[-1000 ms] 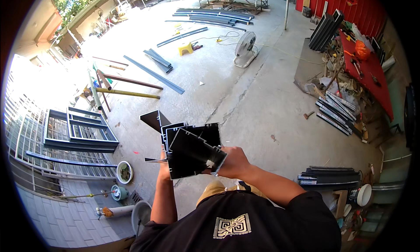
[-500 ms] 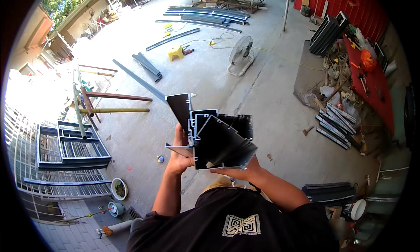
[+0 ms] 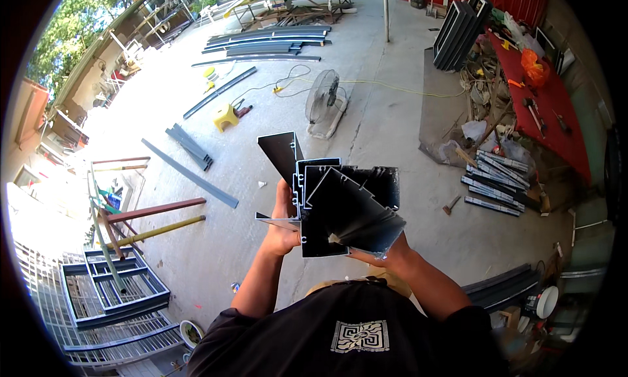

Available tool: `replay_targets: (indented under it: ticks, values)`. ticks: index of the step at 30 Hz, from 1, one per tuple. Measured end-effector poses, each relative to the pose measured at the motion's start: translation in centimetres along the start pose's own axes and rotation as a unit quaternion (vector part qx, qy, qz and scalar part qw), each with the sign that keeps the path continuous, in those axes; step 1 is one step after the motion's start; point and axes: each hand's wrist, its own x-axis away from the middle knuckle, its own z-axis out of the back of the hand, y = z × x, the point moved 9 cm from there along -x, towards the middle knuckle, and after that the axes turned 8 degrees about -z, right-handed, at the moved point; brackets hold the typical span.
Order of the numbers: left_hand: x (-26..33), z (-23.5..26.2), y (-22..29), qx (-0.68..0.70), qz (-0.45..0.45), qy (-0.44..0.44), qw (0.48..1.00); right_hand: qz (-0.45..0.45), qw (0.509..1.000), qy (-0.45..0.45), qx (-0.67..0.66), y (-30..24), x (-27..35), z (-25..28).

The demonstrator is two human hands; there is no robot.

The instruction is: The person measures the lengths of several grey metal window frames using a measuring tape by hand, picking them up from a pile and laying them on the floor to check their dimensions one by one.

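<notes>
the grey concrete floor (image 3: 392, 128) spreads wide, with a red surface (image 3: 569, 131) along the right, blue-edged frames (image 3: 124, 292) at lower left, and a fan (image 3: 324, 105) then a yellow stool (image 3: 224, 118) standing in the way ahead. the bundle of dark hollow profiles (image 3: 347, 207) sits between the two hands, end-on: the left hand (image 3: 281, 236) grips its left side, the right hand (image 3: 395, 251) its lower right. right fingers and the profiles' length are hidden; glare washes out the far left.
</notes>
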Motion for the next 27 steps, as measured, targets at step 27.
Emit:
replay_targets:
  ticks: [27]
  values:
    - [-64.3,-10.3,-6.3,0.035,-0.111,-0.244,0.963,-0.245,0.964,0.006,0.102,30.3,-43.3,17.7]
